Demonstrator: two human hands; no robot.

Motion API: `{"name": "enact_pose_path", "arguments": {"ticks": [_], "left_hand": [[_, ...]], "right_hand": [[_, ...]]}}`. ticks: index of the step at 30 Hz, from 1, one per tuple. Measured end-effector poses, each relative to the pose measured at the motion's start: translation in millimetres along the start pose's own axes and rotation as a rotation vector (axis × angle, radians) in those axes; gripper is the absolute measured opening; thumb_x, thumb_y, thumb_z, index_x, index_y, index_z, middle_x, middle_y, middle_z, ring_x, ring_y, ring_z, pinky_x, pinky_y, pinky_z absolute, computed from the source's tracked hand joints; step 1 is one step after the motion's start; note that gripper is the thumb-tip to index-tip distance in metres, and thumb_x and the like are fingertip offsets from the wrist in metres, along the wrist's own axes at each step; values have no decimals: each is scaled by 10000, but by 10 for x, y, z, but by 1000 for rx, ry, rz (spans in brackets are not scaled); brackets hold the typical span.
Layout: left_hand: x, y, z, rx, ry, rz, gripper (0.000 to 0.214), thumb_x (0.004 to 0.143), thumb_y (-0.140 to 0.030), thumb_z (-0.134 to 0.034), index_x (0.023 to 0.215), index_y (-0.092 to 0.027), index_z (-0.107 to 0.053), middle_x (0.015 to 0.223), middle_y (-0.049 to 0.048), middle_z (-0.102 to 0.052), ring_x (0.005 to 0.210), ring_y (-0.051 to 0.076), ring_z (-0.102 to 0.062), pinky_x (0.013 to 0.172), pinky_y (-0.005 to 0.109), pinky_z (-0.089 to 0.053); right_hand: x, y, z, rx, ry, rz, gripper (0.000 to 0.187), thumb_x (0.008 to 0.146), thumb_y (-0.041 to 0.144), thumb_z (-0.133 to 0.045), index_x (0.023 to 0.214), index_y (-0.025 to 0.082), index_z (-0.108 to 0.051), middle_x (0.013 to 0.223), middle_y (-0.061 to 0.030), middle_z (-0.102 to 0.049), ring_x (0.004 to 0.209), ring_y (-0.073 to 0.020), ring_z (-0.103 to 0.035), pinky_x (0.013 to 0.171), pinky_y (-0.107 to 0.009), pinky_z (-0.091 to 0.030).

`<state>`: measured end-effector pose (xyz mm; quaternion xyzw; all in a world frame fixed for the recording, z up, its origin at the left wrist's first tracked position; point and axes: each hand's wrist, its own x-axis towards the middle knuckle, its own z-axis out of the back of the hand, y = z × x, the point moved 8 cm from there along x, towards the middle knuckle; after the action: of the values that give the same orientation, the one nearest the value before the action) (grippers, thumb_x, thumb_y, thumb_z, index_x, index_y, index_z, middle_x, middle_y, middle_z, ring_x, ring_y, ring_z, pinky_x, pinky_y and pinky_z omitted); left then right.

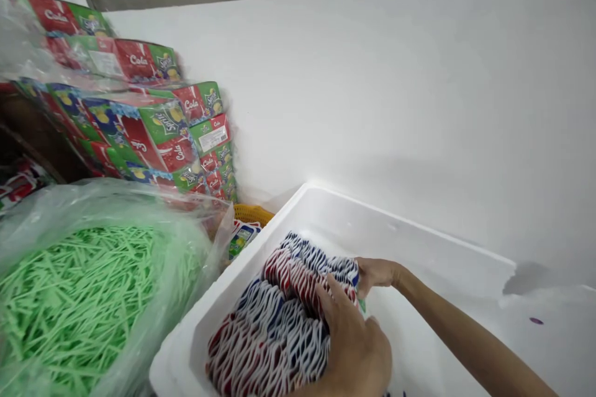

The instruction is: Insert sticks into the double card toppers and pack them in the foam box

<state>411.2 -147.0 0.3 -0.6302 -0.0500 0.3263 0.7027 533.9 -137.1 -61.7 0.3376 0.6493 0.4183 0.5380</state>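
Note:
A white foam box [419,242] stands at the lower middle. Inside it lies a tight row of small packets [279,316] with red, blue and white zigzag edges. My left hand [356,347] comes in from the bottom edge, its fingers curled over the top of the row's near end. My right hand [375,273] reaches in from the lower right and clasps the same end of the row from behind. Its fingertips are hidden behind the packets.
A clear plastic bag of green sticks [79,291] fills the lower left. Behind it, shrink-wrapped Cola and Sprite cartons [158,130] are stacked against the white wall [395,87]. A yellow basket rim [251,214] shows beside the box.

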Motion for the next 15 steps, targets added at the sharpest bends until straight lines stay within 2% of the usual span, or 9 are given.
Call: {"name": "enact_pose_path", "arguments": {"ticks": [2,4,7,9,12,15], "left_hand": [[-87,-51,73,124,0,-22,772,725,-66,-448,1414,94,-140,1532,258,12,1396,287,89,1139,410,11],[-167,-109,109,218,54,-61,787,684,-81,-501,1406,73,-228,1535,247,-42,1403,307,41,1139,423,-22],[-260,-129,180,346,161,-131,769,599,-68,-549,1352,8,-411,1510,244,-199,1393,369,-97,1129,475,-103],[-325,-99,302,418,187,-202,711,575,-65,-557,1284,-35,-521,1467,249,-310,1365,398,-202,1105,509,-180],[-480,-77,630,436,112,-370,580,625,-156,-591,1203,-118,-613,1397,224,-442,1305,387,-354,1045,529,-307],[-682,-97,1104,350,-51,-507,415,725,-279,-578,1132,-261,-659,1327,114,-554,1212,317,-505,1005,482,-396]], "right_hand": [[-30,34,-49,-33,18,-6,811,480,254,-852,1230,181,-555,1154,-91,-655,1062,-293,-596,928,-403,-461],[-61,44,-101,-90,43,-31,864,486,244,-852,1278,206,-509,1221,-80,-617,1134,-292,-546,962,-401,-431],[-102,36,-159,-144,58,-60,953,483,264,-854,1339,227,-434,1307,-87,-550,1192,-303,-495,978,-412,-410],[-132,40,-175,-147,46,-49,993,484,280,-852,1365,229,-396,1350,-97,-508,1222,-304,-466,1006,-416,-377],[-199,39,-169,-171,8,-38,1024,490,300,-844,1388,222,-360,1394,-105,-457,1262,-296,-425,1057,-410,-303],[-265,1,-157,-240,-19,-64,1000,520,332,-808,1399,207,-347,1414,-108,-433,1284,-292,-401,1072,-406,-270]]}}
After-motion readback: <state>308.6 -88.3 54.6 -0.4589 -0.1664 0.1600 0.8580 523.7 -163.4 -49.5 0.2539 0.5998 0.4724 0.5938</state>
